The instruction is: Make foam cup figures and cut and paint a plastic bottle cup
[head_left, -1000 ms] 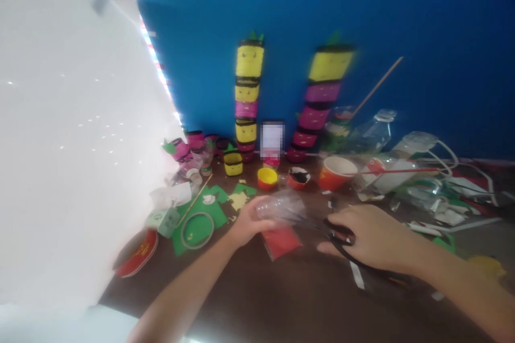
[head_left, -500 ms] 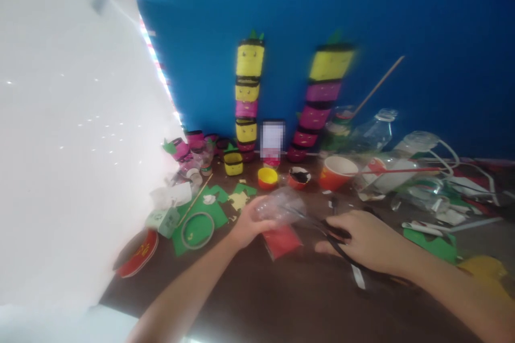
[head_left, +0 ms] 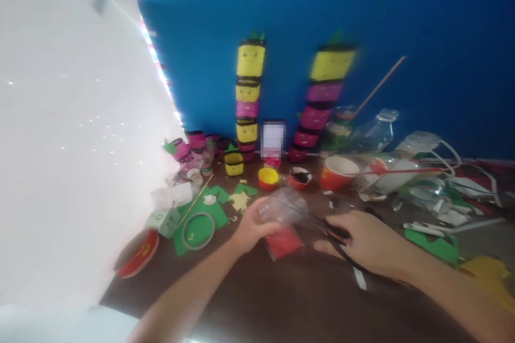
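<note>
My left hand is closed around a clear plastic piece, which looks like a cut bottle part; its edges are blurred. Black-handled scissors sit in my right hand, with fingers around the handles. Their blades point left and meet the right side of the plastic; how far apart the blades are is too blurred to tell. Beneath the plastic, a red sheet lies on the dark brown table. Just beyond stand a small yellow bowl and a small red bowl with dark contents.
Left are green sheets, a clear ring and a red lid-like dish. Two stacks of yellow and pink containers rise against the blue wall. A red paper cup and clear bottles crowd the right.
The scissors' blades have shifted slightly against the plastic piece, and my left hand has moved a little to the right with it. The surrounding things stay put.
</note>
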The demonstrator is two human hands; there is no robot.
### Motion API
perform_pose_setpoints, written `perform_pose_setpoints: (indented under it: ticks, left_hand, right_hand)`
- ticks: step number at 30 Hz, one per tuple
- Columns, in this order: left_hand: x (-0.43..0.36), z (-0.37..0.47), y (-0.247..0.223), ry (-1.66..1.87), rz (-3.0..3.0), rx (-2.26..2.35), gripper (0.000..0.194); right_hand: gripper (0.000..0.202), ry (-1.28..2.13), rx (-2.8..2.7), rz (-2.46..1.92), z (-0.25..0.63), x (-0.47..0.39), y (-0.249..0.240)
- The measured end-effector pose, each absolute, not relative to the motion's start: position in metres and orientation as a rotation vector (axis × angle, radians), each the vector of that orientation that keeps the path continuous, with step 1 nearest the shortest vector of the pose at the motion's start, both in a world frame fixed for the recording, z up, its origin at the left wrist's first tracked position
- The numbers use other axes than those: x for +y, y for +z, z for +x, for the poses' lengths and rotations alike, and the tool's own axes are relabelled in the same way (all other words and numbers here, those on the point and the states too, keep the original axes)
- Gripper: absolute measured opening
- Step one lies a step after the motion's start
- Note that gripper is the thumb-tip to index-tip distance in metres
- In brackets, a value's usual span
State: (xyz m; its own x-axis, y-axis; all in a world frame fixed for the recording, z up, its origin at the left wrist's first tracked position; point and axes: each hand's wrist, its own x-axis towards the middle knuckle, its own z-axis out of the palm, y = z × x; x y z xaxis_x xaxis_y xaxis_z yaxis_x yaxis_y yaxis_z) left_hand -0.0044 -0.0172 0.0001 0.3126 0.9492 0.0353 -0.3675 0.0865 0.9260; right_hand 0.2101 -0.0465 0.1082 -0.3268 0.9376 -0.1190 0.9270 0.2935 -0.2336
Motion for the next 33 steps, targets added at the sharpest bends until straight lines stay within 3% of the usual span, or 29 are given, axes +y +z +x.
perform_pose_setpoints:
  ticks: [33]
  left_hand:
    - [-0.016,-0.003,-0.011,1.111,0.935,0.673,0.067]
  right_hand:
    - [0.043,0.534,-2.644,-1.796,0.219,-0.039,0.111]
